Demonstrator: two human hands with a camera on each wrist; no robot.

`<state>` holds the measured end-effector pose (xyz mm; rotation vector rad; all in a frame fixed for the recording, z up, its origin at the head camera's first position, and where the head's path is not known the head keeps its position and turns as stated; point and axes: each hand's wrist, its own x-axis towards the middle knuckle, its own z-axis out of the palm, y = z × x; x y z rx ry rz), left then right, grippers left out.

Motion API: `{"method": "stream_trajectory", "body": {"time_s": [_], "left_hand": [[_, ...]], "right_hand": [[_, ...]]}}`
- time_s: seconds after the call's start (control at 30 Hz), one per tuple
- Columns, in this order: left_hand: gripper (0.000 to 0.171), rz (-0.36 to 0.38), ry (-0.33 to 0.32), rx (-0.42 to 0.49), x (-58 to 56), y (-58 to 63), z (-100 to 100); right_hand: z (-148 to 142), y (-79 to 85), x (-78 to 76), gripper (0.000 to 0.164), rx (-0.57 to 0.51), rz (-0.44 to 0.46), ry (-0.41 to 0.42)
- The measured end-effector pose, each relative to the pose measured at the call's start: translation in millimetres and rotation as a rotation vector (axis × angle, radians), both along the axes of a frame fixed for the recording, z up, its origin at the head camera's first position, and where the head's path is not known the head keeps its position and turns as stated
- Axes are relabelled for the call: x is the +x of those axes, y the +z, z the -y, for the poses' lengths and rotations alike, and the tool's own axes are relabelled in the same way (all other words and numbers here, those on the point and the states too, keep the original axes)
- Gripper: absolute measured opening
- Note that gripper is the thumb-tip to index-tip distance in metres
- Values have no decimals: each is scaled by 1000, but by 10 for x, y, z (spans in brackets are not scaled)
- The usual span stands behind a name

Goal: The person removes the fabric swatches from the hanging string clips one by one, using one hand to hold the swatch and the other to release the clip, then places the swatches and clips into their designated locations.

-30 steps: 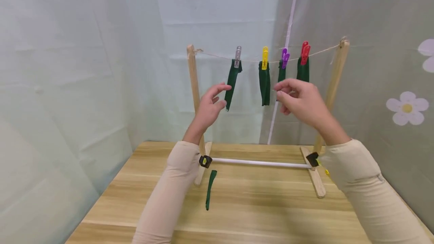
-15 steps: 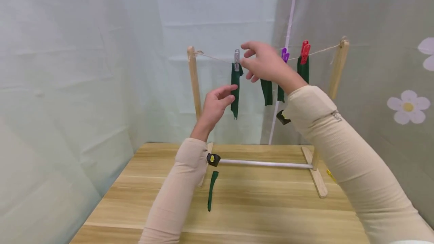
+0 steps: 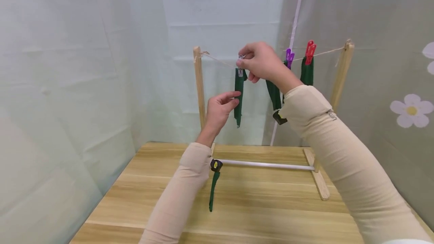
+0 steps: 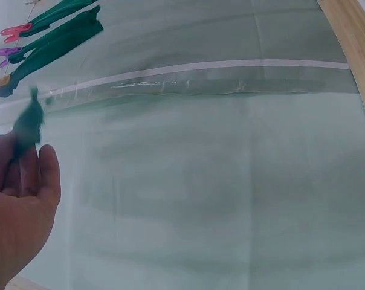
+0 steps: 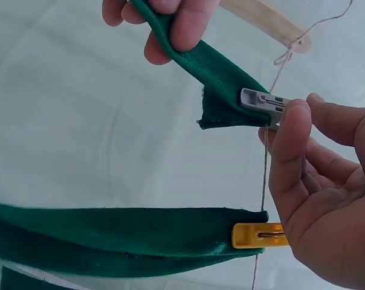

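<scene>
My right hand [image 3: 262, 61] pinches the grey clothespin [image 5: 255, 99] between thumb and fingers. This clothespin holds a green cloth strip [image 3: 239, 82] over the string [image 5: 265, 172]. Lower on that strip, my left hand [image 3: 217, 114] has it between thumb and fingers. From the left wrist, the strip [image 4: 28, 124] sticks up blurred out of the fingers of the left hand [image 4: 19, 211]. A yellow clothespin [image 5: 246, 235] with another green strip [image 5: 122, 232] hangs beside it; in the head view my right hand hides that clothespin.
Purple [image 3: 289, 57] and red [image 3: 310, 52] clothespins hold more green strips further right. The string runs between two wooden posts [image 3: 199, 82] joined low down by a white rod [image 3: 264, 164]. One loose green strip [image 3: 213, 193] lies on the wooden table [image 3: 271, 214].
My right hand has moved left, from near the purple clothespin's strip to the grey clothespin, and grips it. My left hand has moved slightly right; its strip now hangs straighter and lower.
</scene>
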<state>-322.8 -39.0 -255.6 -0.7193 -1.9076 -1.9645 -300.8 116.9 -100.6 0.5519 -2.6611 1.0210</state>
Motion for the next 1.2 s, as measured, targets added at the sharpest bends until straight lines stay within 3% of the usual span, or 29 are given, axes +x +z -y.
{"method": "stream_trajectory", "body": {"time_s": [0.13, 0.27, 0.53, 0.7, 0.97, 1.2], "left_hand": [[23, -1, 25, -40, 18, -14, -3], [25, -19, 1, -63, 24, -29, 4], [40, -204, -77, -151, 2, -34, 43], [50, -257, -123, -254, -22, 51, 114], [63, -209, -247, -266, -39, 198, 189], [67, -171, -290, -235, -51, 248, 202]], "right_hand": [[-7, -36, -2, 32, -14, -30, 7], [-13, -66, -2, 28, -7, -40, 1], [-41, -76, -5, 26, -13, -38, -4], [-24, -70, -14, 27, 0, -32, 9], [-5, -44, -15, 27, 22, -43, 16], [-4, -32, -18, 26, 29, -33, 16]]}}
